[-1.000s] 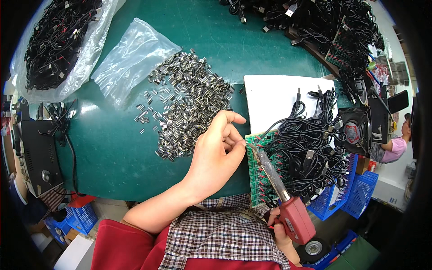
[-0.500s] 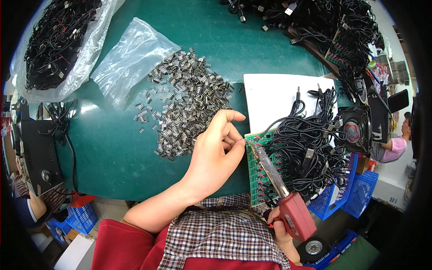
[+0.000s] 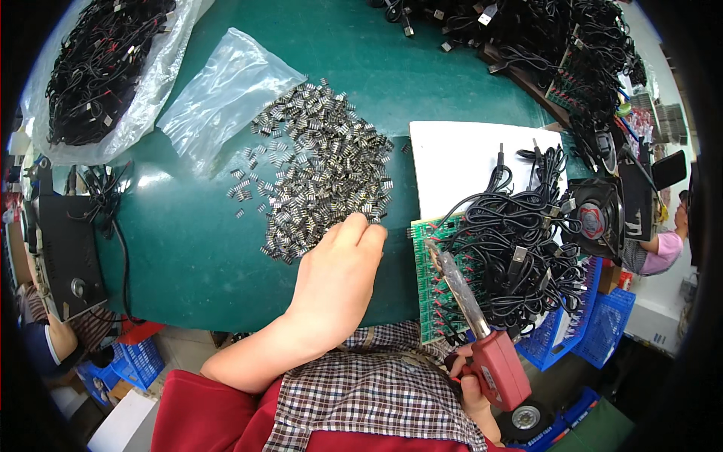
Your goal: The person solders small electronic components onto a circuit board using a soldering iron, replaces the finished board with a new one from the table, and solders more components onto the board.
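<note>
My left hand [image 3: 337, 275] is at the near edge of a pile of small black pin headers [image 3: 331, 162] with metal pins. Its fingers are bent down and drawn together, and the tips are hidden, so whatever they pinch does not show. In my right hand [image 3: 473, 388] is a red-handled soldering gun [image 3: 503, 369], its metal barrel angled up and left. The tip lies over the upper part of a green circuit board panel [image 3: 428, 301]. Small red and black wire ends sit along this panel, and coiled black USB cables [image 3: 520, 248] lie across its right side.
A white sheet [image 3: 440, 162] lies behind the panel. An empty clear bag [image 3: 226, 98] touches the pile, and a bag of cables [image 3: 102, 75] stands far left. A black box with a knob [image 3: 68, 256] is at left, a round fan-like unit [image 3: 593, 218] at right. More cables [image 3: 527, 38] heap up behind.
My left hand has moved left from the panel's edge to the pin header pile, its fingers turning downward. The soldering gun's tip has shifted slightly right and down.
</note>
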### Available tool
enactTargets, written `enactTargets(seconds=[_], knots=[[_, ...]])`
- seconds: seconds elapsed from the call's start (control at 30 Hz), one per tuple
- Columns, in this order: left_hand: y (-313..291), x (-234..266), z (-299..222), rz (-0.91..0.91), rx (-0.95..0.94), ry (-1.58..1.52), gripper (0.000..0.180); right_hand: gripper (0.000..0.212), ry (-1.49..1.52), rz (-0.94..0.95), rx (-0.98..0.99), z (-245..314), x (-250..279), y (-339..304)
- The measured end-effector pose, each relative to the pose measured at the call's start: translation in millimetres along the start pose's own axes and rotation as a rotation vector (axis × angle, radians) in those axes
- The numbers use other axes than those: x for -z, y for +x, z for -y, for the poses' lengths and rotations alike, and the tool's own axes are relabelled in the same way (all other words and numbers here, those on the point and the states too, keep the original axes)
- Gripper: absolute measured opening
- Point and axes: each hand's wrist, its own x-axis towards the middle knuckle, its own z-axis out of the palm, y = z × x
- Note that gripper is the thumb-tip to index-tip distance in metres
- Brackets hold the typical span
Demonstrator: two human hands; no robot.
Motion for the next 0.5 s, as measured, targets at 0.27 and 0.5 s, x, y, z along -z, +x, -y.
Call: enactTargets(seconds=[0.27, 0.5], knots=[[3, -2, 3, 0.040, -0.098, 0.135, 0.017, 0.038, 0.109, 0.087, -0.009, -18, 4, -2], [1, 0, 6, 0.020, -0.128, 0.084, 0.014, 0.040, -0.116, 0.101, 0.093, -41, 7, -9]])
